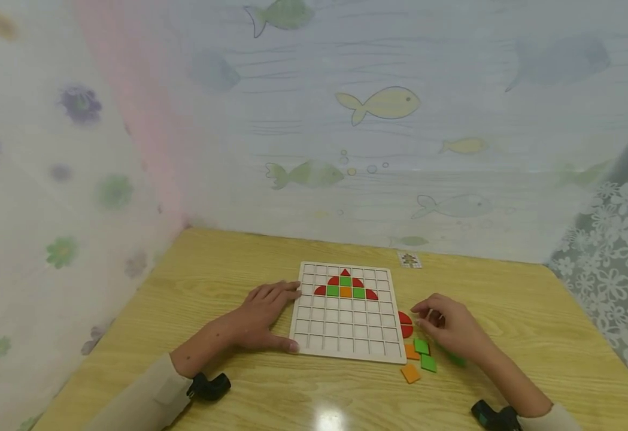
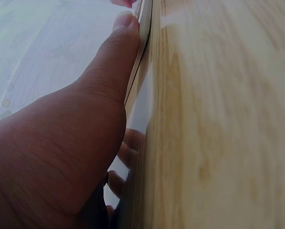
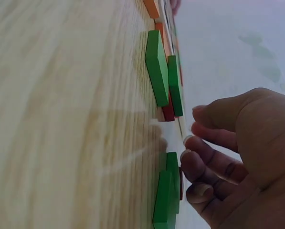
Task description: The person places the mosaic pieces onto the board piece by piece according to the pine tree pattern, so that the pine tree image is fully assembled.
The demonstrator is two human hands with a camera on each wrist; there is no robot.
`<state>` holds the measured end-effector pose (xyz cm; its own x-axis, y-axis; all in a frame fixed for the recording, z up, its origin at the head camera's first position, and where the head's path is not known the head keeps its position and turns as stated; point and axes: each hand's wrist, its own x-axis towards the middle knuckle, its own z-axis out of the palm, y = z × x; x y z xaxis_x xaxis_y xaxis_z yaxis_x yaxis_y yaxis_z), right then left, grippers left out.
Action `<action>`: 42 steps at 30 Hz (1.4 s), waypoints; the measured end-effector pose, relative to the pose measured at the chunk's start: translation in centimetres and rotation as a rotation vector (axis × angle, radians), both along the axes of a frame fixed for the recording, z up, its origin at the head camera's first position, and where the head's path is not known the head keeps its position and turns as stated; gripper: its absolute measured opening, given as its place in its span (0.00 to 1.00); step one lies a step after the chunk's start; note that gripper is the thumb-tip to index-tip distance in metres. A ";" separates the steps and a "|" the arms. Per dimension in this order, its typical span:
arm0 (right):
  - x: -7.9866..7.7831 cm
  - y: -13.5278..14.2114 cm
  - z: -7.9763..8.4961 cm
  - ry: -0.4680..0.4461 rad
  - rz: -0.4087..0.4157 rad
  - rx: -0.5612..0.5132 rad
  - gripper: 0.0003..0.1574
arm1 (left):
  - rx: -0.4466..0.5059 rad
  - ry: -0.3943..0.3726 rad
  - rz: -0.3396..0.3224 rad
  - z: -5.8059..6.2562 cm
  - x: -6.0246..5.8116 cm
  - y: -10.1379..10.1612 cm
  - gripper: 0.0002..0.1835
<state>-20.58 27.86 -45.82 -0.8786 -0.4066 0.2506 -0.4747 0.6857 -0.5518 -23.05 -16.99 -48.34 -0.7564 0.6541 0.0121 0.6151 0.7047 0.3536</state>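
A white gridded board [image 1: 346, 329] lies on the table. In its upper rows red, green and orange pieces [image 1: 346, 291] form a tree-like shape. My left hand [image 1: 262, 314] rests along the board's left edge, fingers extended, thumb on the lower left corner; its thumb [image 2: 111, 62] also shows in the left wrist view. Right of the board, my right hand [image 1: 451, 326] hovers beside two red rounded pieces [image 1: 406, 331]. Its fingers are loosely bent, and I see nothing between thumb and fingertips. Green tiles [image 3: 156, 69] lie near it, some partly hidden under the hand.
Loose orange tiles [image 1: 410, 374] and green tiles [image 1: 428, 363] lie off the board's lower right corner, some overlapping. A small patterned card [image 1: 410, 260] lies behind the board. Fish-printed sheeting [image 1: 378, 179] borders the wooden table [image 1: 227, 251] at the back.
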 end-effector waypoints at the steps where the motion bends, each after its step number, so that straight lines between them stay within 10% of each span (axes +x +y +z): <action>1: 0.0 -0.1 -0.1 -0.004 0.004 -0.003 0.12 | 0.000 0.000 -0.002 0.0 0.0 0.0 0.61; 21: -2.0 -2.0 -0.5 -0.048 0.100 -0.023 0.10 | 0.034 0.003 -0.022 0.2 -0.1 -0.2 0.60; 42: -2.1 -0.4 -0.1 -0.144 0.030 0.005 0.06 | 0.011 0.009 -0.003 -0.3 -0.1 0.0 0.61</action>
<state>-22.64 27.45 -45.88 -0.8925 -0.4344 0.1213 -0.4117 0.6749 -0.6124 -23.14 -16.96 -48.59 -0.7542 0.6562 0.0265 0.6205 0.6988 0.3559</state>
